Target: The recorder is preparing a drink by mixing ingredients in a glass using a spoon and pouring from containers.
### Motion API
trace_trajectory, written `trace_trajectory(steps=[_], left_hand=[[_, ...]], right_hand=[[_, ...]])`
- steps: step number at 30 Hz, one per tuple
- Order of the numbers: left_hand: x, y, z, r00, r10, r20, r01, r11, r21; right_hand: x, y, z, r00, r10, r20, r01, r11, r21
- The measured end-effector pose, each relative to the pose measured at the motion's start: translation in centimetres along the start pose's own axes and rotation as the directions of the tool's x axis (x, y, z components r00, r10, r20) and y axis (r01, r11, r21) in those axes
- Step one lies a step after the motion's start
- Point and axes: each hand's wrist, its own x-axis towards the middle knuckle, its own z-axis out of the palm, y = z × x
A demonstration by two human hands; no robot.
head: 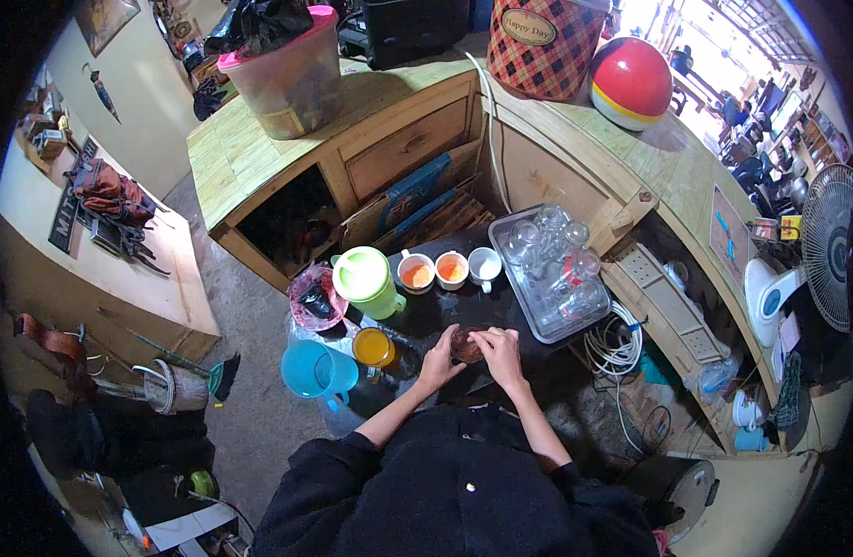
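My left hand curls around the side of a small round container with reddish-brown contents, low over the dark table. The fingertips of my right hand are at its opening; whether they pinch something is too small to tell. Ahead stand two white cups with orange contents and a white cup with no orange in it. A glass mug of orange-yellow liquid is left of my hands, beside a blue plastic pitcher. Behind them is a lidded green pitcher.
A clear plastic tray of glass mugs stands at the right, near a coiled white cable. A pink plastic bag with dark contents lies left of the green pitcher. Wooden cabinets border the table's far side; a fan stands far right.
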Motion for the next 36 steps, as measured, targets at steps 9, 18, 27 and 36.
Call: trace_trajectory(steps=[9, 18, 27, 36], left_hand=[[-0.1, 0.0, 0.0, 0.999, 0.04, -0.015, -0.039, 0.998, 0.04], [-0.1, 0.2, -0.1, 0.999, 0.04, 0.032, -0.041, 0.999, 0.031], [-0.1, 0.5, -0.2, 0.996, -0.015, 0.083, 0.012, 0.999, 0.036], [-0.1, 0.1, -0.2, 0.999, 0.008, 0.049, -0.009, 0.999, 0.031]], right_hand=[[-0.3, 0.6, 0.0, 0.995, 0.026, 0.095, -0.027, 1.0, 0.009], [-0.4, 0.9, -0.3, 0.998, 0.06, 0.027, -0.061, 0.996, 0.063], [-0.7, 1.5, -0.5, 0.998, 0.017, 0.062, -0.013, 0.997, -0.076], [-0.6, 0.8, -1.0, 0.989, -0.005, 0.151, 0.018, 0.996, -0.086]])
